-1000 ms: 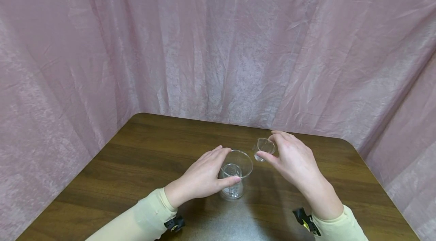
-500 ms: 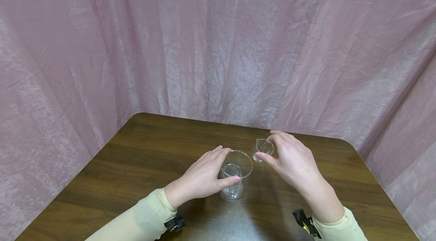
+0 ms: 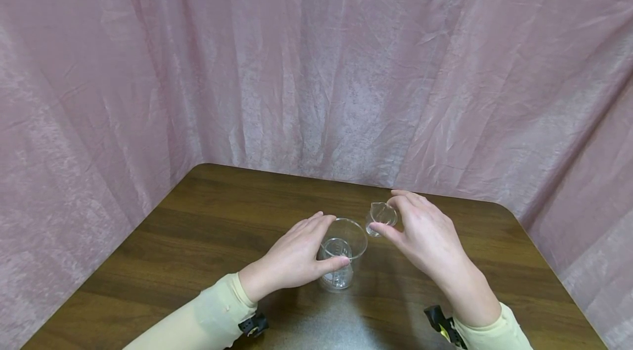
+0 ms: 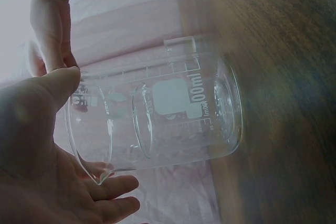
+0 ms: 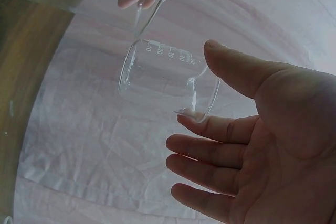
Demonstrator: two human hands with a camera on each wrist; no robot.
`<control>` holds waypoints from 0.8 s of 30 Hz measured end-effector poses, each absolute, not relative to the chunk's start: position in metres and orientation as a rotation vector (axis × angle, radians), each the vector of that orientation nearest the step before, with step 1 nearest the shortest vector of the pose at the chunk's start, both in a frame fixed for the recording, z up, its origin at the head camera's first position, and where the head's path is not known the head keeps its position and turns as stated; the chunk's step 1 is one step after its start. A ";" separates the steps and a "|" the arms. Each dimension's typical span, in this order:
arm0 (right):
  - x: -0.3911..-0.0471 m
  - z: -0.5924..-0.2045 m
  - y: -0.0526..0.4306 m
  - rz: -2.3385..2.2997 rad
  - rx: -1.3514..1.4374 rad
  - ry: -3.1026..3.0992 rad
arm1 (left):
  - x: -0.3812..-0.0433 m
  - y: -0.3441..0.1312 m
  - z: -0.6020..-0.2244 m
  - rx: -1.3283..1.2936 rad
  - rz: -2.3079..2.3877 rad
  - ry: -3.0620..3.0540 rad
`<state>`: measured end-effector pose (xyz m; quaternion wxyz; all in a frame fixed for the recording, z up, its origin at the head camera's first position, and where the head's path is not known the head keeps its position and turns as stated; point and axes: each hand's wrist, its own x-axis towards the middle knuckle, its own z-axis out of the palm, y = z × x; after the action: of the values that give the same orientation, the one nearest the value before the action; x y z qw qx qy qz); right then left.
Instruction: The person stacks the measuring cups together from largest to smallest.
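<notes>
A large clear glass beaker stands upright on the table, with white volume marks facing the left wrist camera. My left hand holds it near the rim, thumb on the near side and fingers on the far side. Nested inside is a smaller glass beaker, its rim well below the outer one. To the right, my right hand pinches a small spouted beaker at its rim between thumb and index finger. Its other fingers are extended. This small beaker is off the table, close beside the large beaker's rim.
The brown wooden table has rounded far corners. Pink velvet curtains hang right behind it and along both sides. Dark straps with small devices sit at both wrists. A small round clear edge shows in the right wrist view's lower corner.
My right hand has drifted slightly left with the small beaker, bringing it nearer the large beaker. The left hand and the large beaker have stayed in place.
</notes>
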<state>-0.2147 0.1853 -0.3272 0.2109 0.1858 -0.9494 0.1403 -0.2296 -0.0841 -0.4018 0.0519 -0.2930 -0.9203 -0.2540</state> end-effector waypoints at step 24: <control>-0.215 -0.322 0.175 0.413 0.539 -2.615 | -0.229 -0.085 -0.402 -0.896 -0.777 -2.792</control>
<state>-0.2147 0.1751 -0.3219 0.2184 0.1947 -0.9445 0.1493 -0.2292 -0.0854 -0.4023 0.0538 -0.2950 -0.9191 -0.2556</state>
